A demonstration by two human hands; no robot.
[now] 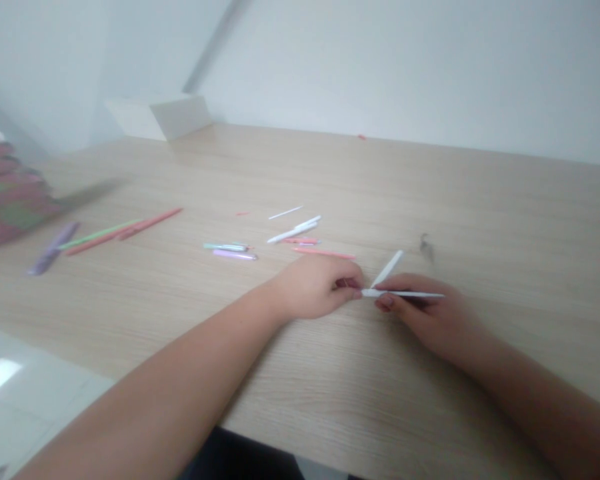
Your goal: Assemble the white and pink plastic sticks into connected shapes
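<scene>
A slim white V-shaped strip (387, 269) is between my hands, with one arm angled up and away and the other lying nearly level. At its joined left end, my left hand (320, 287) pinches with thumb and fingertips. My right hand (430, 313) grips the level arm from the right, thumb below and fingers above. Just beyond my left hand lie a pink stick (325, 253), white sticks (295, 231) and a purple stick (234, 255) beside a teal one (226, 247). Blur hides their finer detail.
Longer pink sticks (125, 231), a green stick (100, 233) and a thick purple piece (55, 249) lie at left on the wooden table (480, 200). A pink-and-green stack (13, 190) stands at the left edge. A white box (180, 117) sits by the wall.
</scene>
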